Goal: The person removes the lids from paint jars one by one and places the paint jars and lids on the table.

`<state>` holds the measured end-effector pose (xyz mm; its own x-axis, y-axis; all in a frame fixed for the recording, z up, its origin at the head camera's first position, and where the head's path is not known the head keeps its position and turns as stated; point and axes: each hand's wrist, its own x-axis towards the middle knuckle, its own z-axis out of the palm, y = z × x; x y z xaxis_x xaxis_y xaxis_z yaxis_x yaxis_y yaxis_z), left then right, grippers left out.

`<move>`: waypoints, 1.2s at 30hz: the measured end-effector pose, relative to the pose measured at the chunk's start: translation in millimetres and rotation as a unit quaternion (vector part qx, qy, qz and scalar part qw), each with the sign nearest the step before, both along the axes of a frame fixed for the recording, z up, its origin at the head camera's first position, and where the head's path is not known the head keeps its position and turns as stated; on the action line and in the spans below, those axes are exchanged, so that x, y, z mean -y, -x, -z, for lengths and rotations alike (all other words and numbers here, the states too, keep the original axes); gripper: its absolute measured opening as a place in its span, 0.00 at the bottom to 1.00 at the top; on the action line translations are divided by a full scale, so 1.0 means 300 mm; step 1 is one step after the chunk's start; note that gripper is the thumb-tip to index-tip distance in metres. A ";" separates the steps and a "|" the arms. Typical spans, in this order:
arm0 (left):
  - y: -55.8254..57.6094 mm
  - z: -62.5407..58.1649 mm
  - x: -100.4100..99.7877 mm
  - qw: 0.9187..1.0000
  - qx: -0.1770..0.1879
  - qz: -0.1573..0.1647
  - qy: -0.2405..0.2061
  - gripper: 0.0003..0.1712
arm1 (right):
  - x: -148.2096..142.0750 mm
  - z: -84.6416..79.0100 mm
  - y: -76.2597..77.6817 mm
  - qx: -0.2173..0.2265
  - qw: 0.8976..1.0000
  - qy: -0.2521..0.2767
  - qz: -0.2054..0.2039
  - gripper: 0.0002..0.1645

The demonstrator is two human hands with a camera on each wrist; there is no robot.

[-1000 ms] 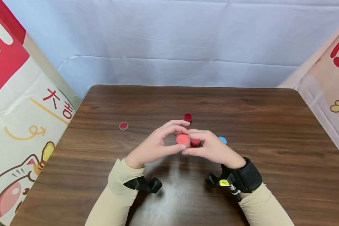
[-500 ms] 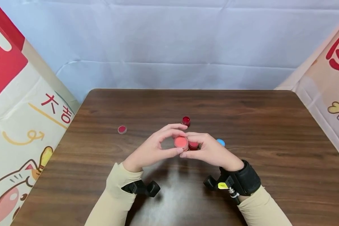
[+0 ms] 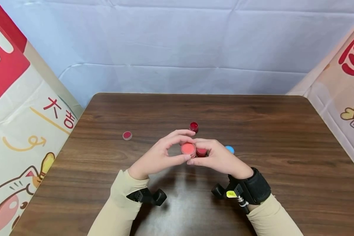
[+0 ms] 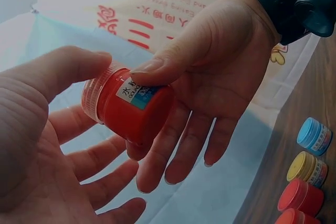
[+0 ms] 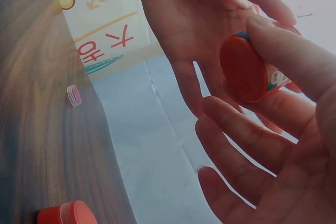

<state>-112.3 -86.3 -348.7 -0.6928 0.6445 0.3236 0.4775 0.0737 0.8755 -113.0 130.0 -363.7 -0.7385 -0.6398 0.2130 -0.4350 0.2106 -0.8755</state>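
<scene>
Above the table, both hands hold one small red gouache paint jar (image 4: 137,109) with a clear-rimmed coral lid (image 3: 188,148). My left hand (image 3: 160,154) pinches the lid between thumb and fingers. My right hand (image 3: 221,157) pinches the jar's body, its thumb lying over the label in the left wrist view. From the right wrist view, the jar's round red base (image 5: 242,69) is seen, tilted sideways. Whether the lid is loose or tight cannot be told. A red jar (image 3: 201,152) shows on the table through the gap in my right fingers.
A blue jar (image 4: 314,136), a yellow jar (image 4: 307,168) and red jars (image 4: 300,196) stand in a row. Beyond the hands is a dark red jar (image 3: 193,127) with a glossy top. One loose lid (image 3: 127,135) lies at the left of the wooden table (image 3: 253,121).
The head view has tilted slightly, shifting the scene a little. Both hands keep their hold on the jar and lid, with hardly any visible movement.
</scene>
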 end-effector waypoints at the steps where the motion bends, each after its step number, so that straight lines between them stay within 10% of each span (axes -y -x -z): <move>1: 0.000 0.000 -0.001 1.000 0.002 -0.003 0.002 0.16 | 0.000 0.001 0.000 -0.001 1.000 0.001 -0.002 0.12; 36: 0.004 0.002 -0.004 1.000 0.003 -0.004 0.007 0.24 | -0.002 -0.004 -0.003 -0.025 1.000 -0.004 0.000 0.16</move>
